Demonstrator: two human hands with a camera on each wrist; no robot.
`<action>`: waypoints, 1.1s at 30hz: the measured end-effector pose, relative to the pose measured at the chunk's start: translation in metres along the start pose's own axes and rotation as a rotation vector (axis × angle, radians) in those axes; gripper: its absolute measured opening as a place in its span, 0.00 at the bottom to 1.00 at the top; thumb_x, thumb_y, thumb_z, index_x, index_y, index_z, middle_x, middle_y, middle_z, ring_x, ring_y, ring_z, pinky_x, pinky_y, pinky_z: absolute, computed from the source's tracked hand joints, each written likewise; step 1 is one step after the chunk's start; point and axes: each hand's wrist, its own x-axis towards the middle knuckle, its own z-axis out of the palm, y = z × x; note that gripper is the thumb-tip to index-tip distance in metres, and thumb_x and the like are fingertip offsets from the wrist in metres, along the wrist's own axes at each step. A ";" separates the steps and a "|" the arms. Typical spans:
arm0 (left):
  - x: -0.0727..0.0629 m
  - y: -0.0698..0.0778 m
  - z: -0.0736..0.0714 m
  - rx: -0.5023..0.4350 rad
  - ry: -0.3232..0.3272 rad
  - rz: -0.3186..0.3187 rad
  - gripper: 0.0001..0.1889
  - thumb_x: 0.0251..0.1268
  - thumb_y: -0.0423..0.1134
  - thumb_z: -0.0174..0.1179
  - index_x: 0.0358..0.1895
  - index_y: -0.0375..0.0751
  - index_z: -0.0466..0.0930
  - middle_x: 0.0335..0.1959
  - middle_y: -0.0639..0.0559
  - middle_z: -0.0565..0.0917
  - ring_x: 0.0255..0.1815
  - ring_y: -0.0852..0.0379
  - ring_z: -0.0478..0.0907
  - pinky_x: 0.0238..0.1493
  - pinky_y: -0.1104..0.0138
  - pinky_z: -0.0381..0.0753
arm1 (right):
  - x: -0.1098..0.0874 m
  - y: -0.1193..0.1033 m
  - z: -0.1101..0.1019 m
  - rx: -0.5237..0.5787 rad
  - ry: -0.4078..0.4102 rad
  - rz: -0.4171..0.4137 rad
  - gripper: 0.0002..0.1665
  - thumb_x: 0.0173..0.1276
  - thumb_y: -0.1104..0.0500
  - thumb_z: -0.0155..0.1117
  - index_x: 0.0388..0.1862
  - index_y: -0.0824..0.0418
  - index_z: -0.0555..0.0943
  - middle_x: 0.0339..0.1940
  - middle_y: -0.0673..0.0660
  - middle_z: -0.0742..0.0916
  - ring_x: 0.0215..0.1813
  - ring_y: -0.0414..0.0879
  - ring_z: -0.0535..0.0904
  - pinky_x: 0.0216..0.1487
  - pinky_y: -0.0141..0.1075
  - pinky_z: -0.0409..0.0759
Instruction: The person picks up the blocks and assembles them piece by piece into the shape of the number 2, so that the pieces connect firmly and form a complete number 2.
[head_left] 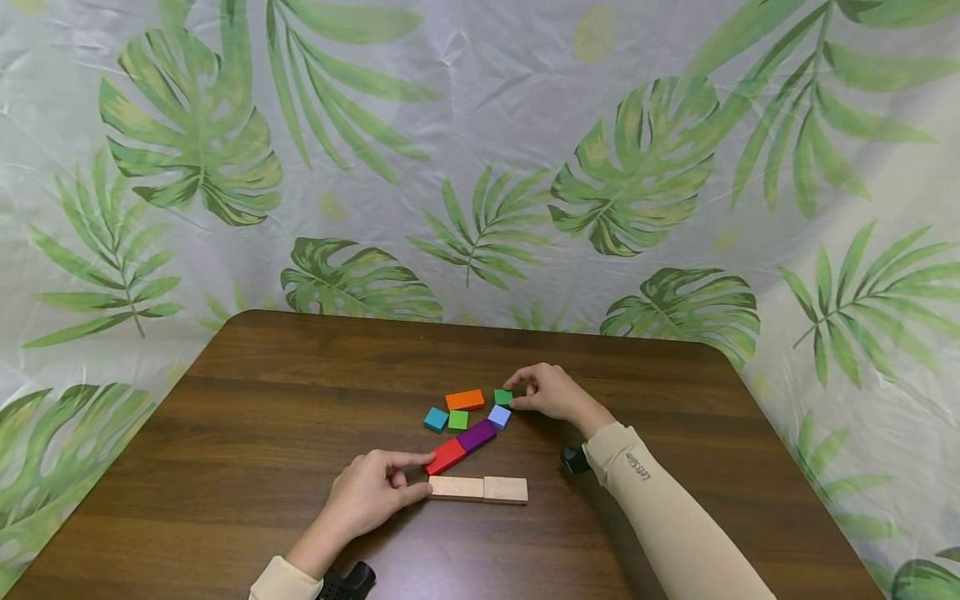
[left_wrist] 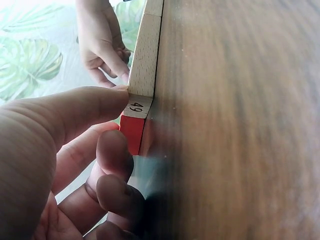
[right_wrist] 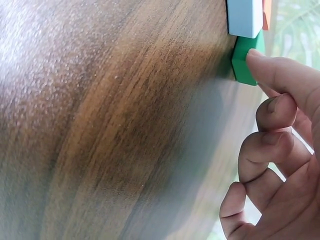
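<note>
In the head view my left hand [head_left: 375,492] reaches in from the lower left. Its index finger rests against the left end of the red block [head_left: 446,457], and its thumb is at the left end of a plain wooden block [head_left: 456,488]. The left wrist view shows both block ends between thumb and fingers, with "49" printed on the wooden end [left_wrist: 136,106]. At the far side, my right hand [head_left: 551,390] pinches a dark green block [right_wrist: 245,59] between thumb and index finger, right beside a light blue block [head_left: 499,417]. Its other fingers are curled.
A purple block [head_left: 477,436] continues the red one diagonally. Another plain block [head_left: 506,490] extends the wooden row. An orange block [head_left: 465,400], a light green block [head_left: 458,420] and a teal block [head_left: 436,419] lie behind. The brown table [head_left: 315,375] meets a leaf-patterned cloth [head_left: 510,150].
</note>
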 end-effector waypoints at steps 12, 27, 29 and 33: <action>0.000 0.000 0.000 -0.004 -0.009 -0.002 0.18 0.59 0.51 0.80 0.54 0.67 0.93 0.17 0.66 0.77 0.17 0.66 0.66 0.21 0.70 0.56 | -0.002 -0.002 -0.003 0.006 -0.008 0.001 0.15 0.70 0.59 0.78 0.55 0.56 0.91 0.19 0.46 0.73 0.24 0.40 0.66 0.32 0.33 0.66; 0.001 0.000 0.000 0.010 0.003 -0.004 0.18 0.59 0.52 0.80 0.53 0.68 0.93 0.17 0.66 0.77 0.17 0.66 0.66 0.21 0.70 0.58 | -0.002 -0.014 -0.010 -0.027 -0.004 -0.033 0.14 0.72 0.56 0.76 0.54 0.55 0.91 0.16 0.46 0.72 0.22 0.39 0.64 0.30 0.32 0.64; 0.001 0.000 0.000 0.012 0.002 -0.008 0.18 0.59 0.52 0.80 0.53 0.69 0.93 0.17 0.66 0.77 0.17 0.66 0.67 0.21 0.69 0.58 | -0.002 -0.017 -0.010 -0.043 -0.007 -0.034 0.14 0.72 0.55 0.76 0.54 0.55 0.91 0.16 0.46 0.72 0.22 0.39 0.63 0.29 0.31 0.64; 0.001 0.000 0.001 0.007 -0.004 -0.019 0.18 0.59 0.51 0.80 0.54 0.69 0.93 0.17 0.66 0.78 0.17 0.65 0.67 0.21 0.70 0.57 | -0.004 -0.023 -0.010 -0.062 -0.020 -0.040 0.14 0.73 0.55 0.76 0.54 0.56 0.91 0.15 0.46 0.72 0.21 0.39 0.63 0.29 0.32 0.63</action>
